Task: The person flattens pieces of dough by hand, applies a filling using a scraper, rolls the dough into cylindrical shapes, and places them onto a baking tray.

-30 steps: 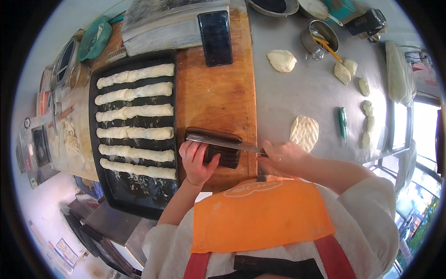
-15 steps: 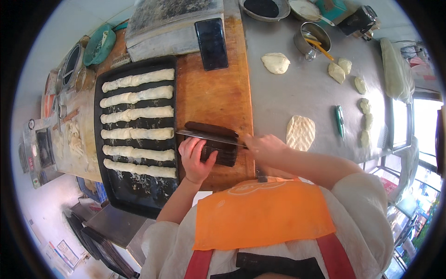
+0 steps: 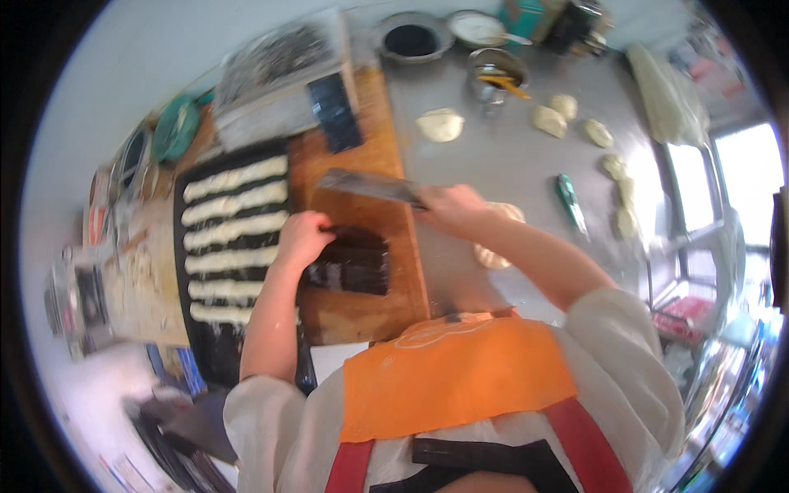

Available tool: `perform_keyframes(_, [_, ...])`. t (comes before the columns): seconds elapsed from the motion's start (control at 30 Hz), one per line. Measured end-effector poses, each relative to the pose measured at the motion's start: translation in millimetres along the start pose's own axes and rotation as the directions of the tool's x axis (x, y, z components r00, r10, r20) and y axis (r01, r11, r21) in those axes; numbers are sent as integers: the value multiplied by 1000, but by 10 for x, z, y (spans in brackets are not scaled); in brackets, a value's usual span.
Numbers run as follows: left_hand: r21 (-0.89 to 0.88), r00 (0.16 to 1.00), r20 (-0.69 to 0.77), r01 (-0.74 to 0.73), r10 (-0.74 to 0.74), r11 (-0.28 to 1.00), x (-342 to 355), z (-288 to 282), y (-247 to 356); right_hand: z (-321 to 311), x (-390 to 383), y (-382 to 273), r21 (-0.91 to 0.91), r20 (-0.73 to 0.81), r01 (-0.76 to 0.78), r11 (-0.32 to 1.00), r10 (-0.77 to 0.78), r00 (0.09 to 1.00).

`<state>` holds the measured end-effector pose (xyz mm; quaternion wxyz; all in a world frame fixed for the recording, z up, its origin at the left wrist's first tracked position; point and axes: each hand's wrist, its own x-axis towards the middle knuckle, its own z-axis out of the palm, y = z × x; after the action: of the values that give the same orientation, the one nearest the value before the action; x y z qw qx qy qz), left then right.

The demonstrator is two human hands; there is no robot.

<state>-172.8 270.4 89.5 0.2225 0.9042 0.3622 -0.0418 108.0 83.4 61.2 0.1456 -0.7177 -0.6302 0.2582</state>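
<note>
My right hand is closed round the handle of a broad-bladed knife. Its blade is held above the wooden board, on the far side of a dark brown block. The block looks soft and smooth, but its kind cannot be made out. With fingers pinched, my left hand grips the left end of a dark brown strip along the block's far edge. Left of the board, a black baking tray carries several long pale dough rolls, partly covered by my left forearm.
A phone lies at the board's far end, beside a pale box. On the steel table are dough pieces, a green-handled tool and a metal pot. My right forearm partly hides a flattened dough piece.
The knife has left the block and moved away toward the far side. My left hand has gone from lying on the block to pinching the strip. The whole view has shifted.
</note>
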Motion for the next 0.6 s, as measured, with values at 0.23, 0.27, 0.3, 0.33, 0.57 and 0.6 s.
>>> perform_keyframes(0.23, [-109,960,207,-168,188,980,-341,-329,1005,482,196,-236,346,-254,572,744,-513,820])
perform_keyframes(0.27, [-228,934,170,-274,316,934,-291,-325,1218,374,45,-234,357,-498,679,641,-485,719])
perform_keyframes(0.3, [-249,913,150,-337,380,908,-329,-234,1426,285,-180,-186,354,-400,637,685,-505,765])
perform_keyframes(0.33, [-276,901,103,-382,422,882,-323,-151,1608,151,-383,-137,375,-290,554,743,-473,832])
perform_keyframes(0.57, [-767,875,345,54,340,639,-312,1032,2693,-420,-2230,853,703,109,-114,702,52,993])
perform_keyframes(0.6, [-726,845,459,178,275,664,-360,1211,2761,-424,-2410,930,582,89,-98,807,56,994])
